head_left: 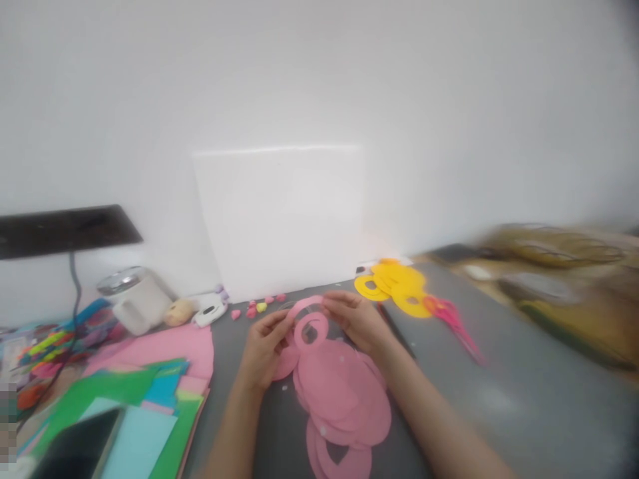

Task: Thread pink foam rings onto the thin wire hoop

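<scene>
Left hand: fingers [285, 324] pinched narrow on the left edge of the pink ring; the hand [262, 349] is bare.
Right hand: fingertips [329, 303] closed on the ring's upper right edge; the hand [358, 319] is bare too.
Pink ring: thin, flat, paper-like, held between both hands above the grey table [504, 386]; a smaller ring [324, 329] shows inside its curve.
Pink pile: rounded, overlapping flat pieces [344, 392] between the forearms, some of them rings (the lowest run out of view).
Yellow pieces: smooth discs and rings [399, 283], heaped beyond the right hand.
Scissors: pink handles [439, 307] touching the yellow heap, blades blurred.
Coloured sheets: green, blue and pink, straight-edged [142, 439], under a dark flat object [74, 446] cut off at the bottom.
White panel: plain, smooth [284, 219], leaning against the wall [449, 120].
Hard to make out: the ring's lower edge, and the brownish items [574, 286] at far right.
</scene>
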A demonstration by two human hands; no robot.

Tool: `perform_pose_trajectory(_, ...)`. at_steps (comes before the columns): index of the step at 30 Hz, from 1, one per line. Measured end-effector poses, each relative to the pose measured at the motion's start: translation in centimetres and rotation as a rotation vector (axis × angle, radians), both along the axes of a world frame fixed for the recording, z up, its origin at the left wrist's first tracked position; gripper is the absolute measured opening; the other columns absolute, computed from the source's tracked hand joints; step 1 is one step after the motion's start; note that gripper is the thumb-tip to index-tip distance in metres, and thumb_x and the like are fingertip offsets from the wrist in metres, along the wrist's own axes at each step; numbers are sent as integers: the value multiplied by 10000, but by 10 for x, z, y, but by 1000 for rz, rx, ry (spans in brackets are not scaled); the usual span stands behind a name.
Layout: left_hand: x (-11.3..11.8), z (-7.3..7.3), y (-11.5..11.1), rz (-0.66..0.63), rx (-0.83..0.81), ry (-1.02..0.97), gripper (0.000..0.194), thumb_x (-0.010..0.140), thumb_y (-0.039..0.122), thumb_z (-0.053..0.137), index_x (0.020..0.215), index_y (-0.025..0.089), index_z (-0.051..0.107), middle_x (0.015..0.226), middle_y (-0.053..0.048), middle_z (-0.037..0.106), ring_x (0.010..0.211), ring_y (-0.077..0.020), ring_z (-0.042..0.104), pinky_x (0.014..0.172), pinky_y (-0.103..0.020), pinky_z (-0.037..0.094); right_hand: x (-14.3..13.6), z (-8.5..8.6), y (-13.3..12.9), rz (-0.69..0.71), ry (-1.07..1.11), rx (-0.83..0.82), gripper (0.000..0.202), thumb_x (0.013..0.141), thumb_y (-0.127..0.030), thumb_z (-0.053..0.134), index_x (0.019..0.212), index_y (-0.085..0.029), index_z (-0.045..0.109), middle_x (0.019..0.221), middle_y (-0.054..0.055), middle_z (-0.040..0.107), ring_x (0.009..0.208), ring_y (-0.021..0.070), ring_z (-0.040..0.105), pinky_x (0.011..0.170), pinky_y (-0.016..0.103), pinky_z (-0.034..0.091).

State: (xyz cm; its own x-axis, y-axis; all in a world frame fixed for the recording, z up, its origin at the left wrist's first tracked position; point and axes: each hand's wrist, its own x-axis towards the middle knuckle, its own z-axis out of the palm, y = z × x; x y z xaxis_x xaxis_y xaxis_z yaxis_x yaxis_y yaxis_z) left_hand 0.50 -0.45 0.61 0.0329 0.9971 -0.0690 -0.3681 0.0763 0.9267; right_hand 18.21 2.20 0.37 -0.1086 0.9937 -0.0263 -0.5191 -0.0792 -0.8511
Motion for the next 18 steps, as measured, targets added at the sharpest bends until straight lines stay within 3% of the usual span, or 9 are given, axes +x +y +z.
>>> perform_pose_trajectory(6, 0, 1, 0, -24, -1, -5, 238, 625, 281, 754, 834, 169, 740, 822, -67, 722, 712, -153, 629, 655, -219, 486, 1, 1, -2, 24, -19, -13, 236, 523, -270, 816, 687, -171, 677, 642, -6, 655, 597, 102, 590, 634, 240, 487)
perform_pose_trajectory(18, 2, 4, -1, -48, 26, -41, 197, 646, 262, 739, 812, 155, 742, 843, -75, 725, 748, -154, 629, 704, -224, 485, 0, 1, -2, -25, 2, -39, 235, 518, -263, 825, 639, -170, 646, 701, 7, 669, 640, 98, 574, 628, 217, 454)
